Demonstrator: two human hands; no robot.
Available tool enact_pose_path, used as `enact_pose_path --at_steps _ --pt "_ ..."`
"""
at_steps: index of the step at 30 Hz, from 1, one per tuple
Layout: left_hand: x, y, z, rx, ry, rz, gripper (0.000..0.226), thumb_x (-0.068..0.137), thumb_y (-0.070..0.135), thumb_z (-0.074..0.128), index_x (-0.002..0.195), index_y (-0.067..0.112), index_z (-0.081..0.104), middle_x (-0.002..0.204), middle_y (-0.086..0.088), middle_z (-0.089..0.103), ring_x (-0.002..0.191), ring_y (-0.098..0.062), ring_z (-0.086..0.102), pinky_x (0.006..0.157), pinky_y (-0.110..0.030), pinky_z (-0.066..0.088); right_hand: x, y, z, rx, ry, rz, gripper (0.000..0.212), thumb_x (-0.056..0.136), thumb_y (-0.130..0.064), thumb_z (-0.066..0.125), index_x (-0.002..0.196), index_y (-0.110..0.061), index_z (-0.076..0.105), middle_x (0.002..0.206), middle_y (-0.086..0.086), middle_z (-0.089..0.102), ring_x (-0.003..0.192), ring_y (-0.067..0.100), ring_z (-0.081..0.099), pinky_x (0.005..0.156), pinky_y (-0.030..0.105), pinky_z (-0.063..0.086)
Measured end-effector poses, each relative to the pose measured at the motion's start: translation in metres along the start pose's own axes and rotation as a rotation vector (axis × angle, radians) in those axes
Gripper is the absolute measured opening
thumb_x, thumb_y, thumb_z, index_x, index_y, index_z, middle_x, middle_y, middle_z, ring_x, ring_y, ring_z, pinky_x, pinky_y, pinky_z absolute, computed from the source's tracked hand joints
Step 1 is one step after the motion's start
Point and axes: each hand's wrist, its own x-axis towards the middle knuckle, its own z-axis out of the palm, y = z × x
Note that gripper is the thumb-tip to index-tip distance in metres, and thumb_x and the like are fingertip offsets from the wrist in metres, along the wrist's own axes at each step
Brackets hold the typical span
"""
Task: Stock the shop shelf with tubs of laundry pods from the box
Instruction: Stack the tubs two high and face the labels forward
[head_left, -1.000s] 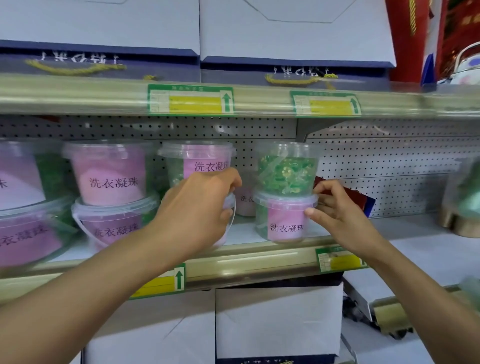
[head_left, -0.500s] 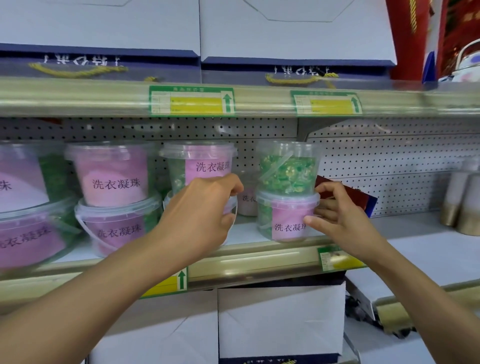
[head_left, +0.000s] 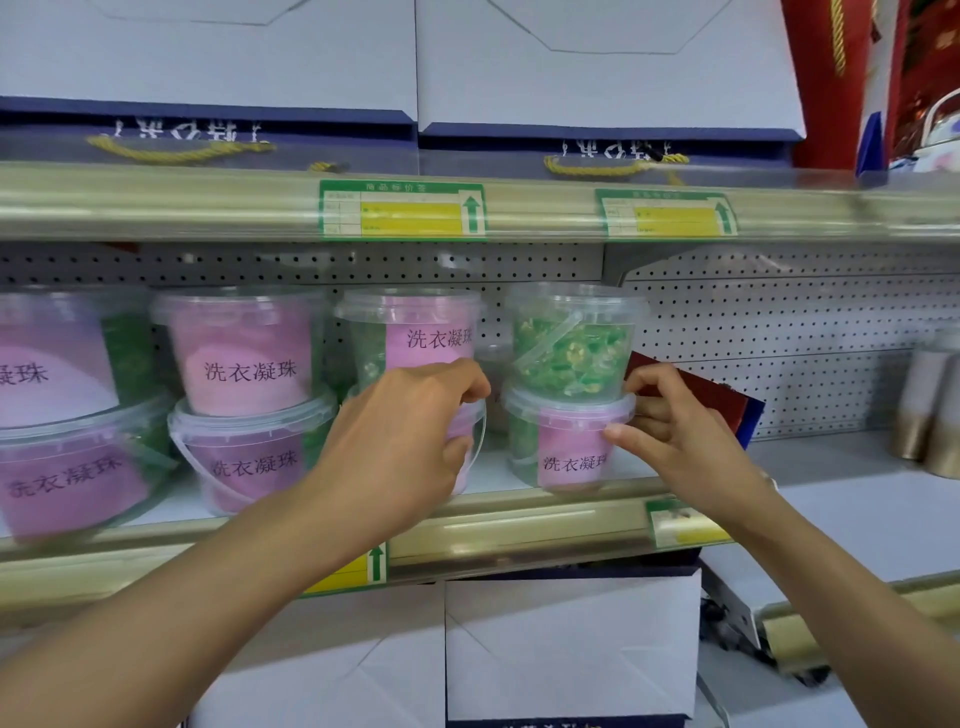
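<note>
Clear tubs of green laundry pods with pink labels stand stacked two high on the shelf (head_left: 519, 525). My left hand (head_left: 405, 431) grips a lower tub (head_left: 470, 447) that it mostly hides, under an upper tub (head_left: 410, 332). My right hand (head_left: 675, 431) holds the right side of the lower tub (head_left: 561, 447) of the rightmost stack, thumb on its label and fingers behind. On that tub sits an upper tub (head_left: 571, 348) with its handle facing me. The box is not in view.
More stacked tubs (head_left: 249, 395) fill the shelf to the left. A red and blue card (head_left: 727, 405) leans behind my right hand. Gold-based bottles (head_left: 930, 415) stand at far right. White and navy boxes (head_left: 571, 644) sit on the shelves above and below.
Both hands stay on the same lower tubs. The rightmost stack has barely shifted; only the camera has moved slightly.
</note>
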Motion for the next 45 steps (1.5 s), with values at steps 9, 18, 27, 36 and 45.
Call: enact_pose_path --at_steps 9,18,27,36,45 --pt "0.001 -0.002 0.001 -0.043 -0.007 0.013 0.041 0.082 0.017 0.067 0.119 0.028 0.054 0.12 0.012 0.061 0.113 -0.013 0.056 0.092 -0.038 0.048 0.002 -0.01 0.017 -0.058 0.041 -0.034 0.031 0.083 -0.02 0.07 0.101 -0.02 0.044 0.089 -0.011 0.07 0.078 -0.006 0.065 0.065 0.001 0.04" --pt "0.014 0.021 0.002 -0.553 -0.18 -0.106 0.078 0.083 0.016 0.067 0.145 0.024 0.019 0.114 0.018 0.049 0.099 -0.001 0.053 0.093 -0.026 0.046 0.015 -0.035 0.006 0.082 0.131 0.102 0.049 0.089 -0.035 0.058 0.126 -0.033 0.026 0.124 0.001 0.048 0.114 0.019 0.05 0.096 0.036 0.042" --pt "0.031 0.054 0.018 -0.747 -0.152 -0.154 0.089 0.082 0.009 0.062 0.148 0.023 0.004 0.149 0.005 0.026 0.135 -0.013 0.03 0.109 -0.03 0.032 0.027 -0.053 0.009 0.34 0.063 0.175 0.074 0.081 -0.039 0.068 0.134 -0.028 0.018 0.127 0.002 0.056 0.115 0.016 0.055 0.1 0.039 0.042" --pt "-0.005 0.066 0.015 -0.728 -0.146 -0.049 0.094 0.082 0.016 0.064 0.142 0.041 -0.005 0.148 0.017 0.013 0.134 -0.002 0.015 0.112 -0.027 0.024 0.013 -0.052 -0.008 0.33 0.104 0.193 0.091 0.06 -0.032 0.081 0.128 -0.017 0.023 0.105 -0.005 0.06 0.096 0.005 0.061 0.084 0.025 0.05" --pt "0.031 0.037 0.004 -0.475 0.039 0.097 0.105 0.069 0.014 0.079 0.143 0.038 0.008 0.146 0.022 0.012 0.119 0.006 0.023 0.085 0.005 0.026 0.011 -0.037 -0.01 0.878 0.124 0.17 0.104 0.026 -0.042 0.093 0.112 -0.011 0.044 0.114 0.01 0.061 0.101 0.022 0.065 0.09 0.038 0.052"
